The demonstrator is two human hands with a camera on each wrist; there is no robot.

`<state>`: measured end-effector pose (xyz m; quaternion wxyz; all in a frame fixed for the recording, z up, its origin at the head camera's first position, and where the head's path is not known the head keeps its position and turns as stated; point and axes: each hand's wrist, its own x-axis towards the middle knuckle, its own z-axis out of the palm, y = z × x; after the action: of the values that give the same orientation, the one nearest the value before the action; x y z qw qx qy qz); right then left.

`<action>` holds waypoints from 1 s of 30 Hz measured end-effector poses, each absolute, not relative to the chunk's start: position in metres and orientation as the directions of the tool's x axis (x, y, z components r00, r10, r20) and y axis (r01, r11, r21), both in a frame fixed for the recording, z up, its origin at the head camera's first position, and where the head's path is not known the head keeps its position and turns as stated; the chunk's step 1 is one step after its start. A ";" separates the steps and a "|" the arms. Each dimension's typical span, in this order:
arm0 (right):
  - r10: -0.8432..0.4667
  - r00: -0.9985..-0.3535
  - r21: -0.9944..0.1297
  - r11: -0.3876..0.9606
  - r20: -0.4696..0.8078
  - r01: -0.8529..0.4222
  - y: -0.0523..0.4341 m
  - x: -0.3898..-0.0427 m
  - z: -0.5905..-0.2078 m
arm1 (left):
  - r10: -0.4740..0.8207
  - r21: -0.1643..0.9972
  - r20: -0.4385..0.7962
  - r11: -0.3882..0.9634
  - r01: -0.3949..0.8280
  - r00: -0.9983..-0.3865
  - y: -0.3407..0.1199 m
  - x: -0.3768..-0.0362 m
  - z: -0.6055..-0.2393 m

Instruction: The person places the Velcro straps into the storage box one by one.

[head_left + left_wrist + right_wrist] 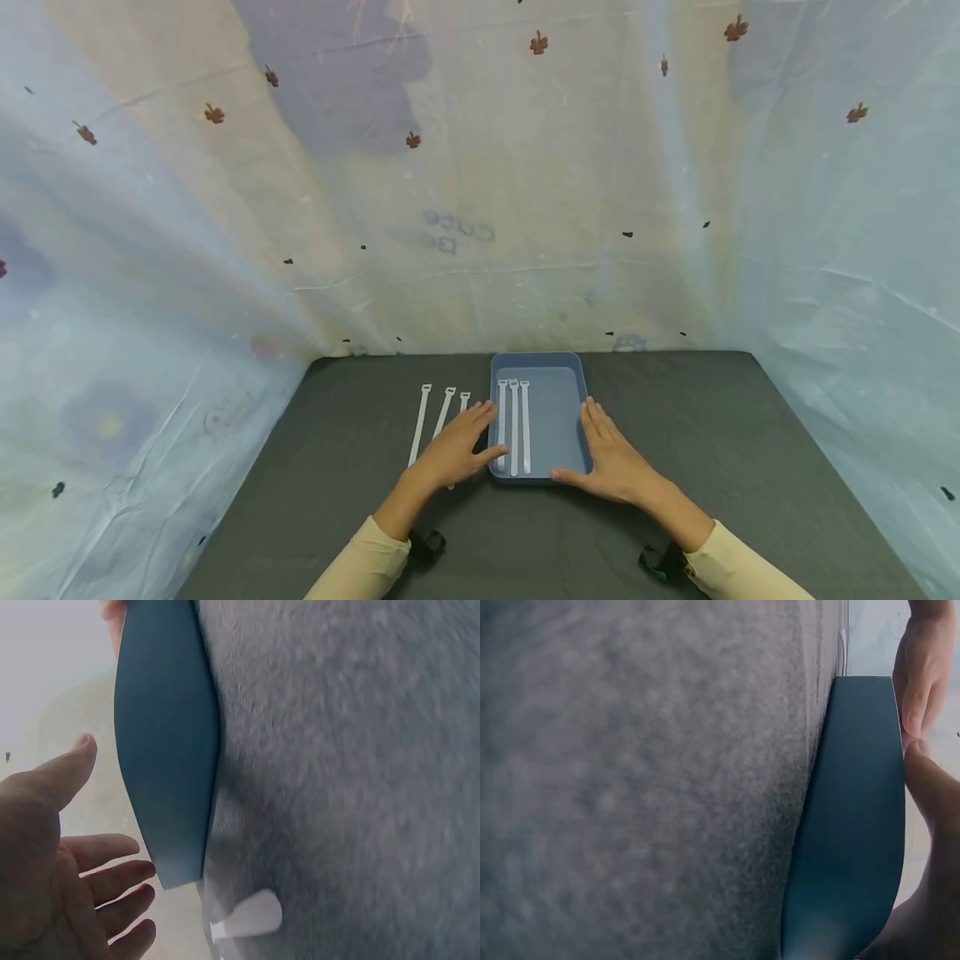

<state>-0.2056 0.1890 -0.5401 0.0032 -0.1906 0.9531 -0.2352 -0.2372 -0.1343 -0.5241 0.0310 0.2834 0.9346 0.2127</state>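
Observation:
A blue-grey rectangular tray (558,417) lies on the dark table, its side wall (169,750) filling much of the left wrist view. Inside it, along the left, three white straps (514,429) with slotted heads lie side by side. My left hand (456,446) is at the tray's left edge, fingers extended and thumb spread. At the right edge, my right hand (618,458) has its fingers straight along the rim and its thumb by the near corner. Left of the tray lie three more white straps (421,425), partly hidden by my left hand and forearm.
The dark grey cloth (697,417) covers the table around the tray. A pale patterned plastic sheet (525,283) hangs behind the table and along both sides. Dark straps (427,546) circle both wrists.

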 end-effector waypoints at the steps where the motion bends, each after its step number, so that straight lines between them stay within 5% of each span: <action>1: -0.365 -0.927 -0.448 0.818 0.082 -0.362 0.189 -0.206 -0.540 | 0.533 0.427 0.064 0.749 0.506 -0.843 -0.136 -0.238 -0.524; 30: -0.377 -0.926 -0.490 0.803 0.024 -0.339 0.187 -0.204 -0.534 | 0.212 0.652 0.085 0.727 0.216 -0.973 -0.211 -0.279 -0.520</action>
<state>-0.2038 0.1875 -0.5344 0.0374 -0.1886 0.9488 -0.2507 -0.2789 -0.2111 -0.5202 -0.0025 0.1152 0.9292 0.3511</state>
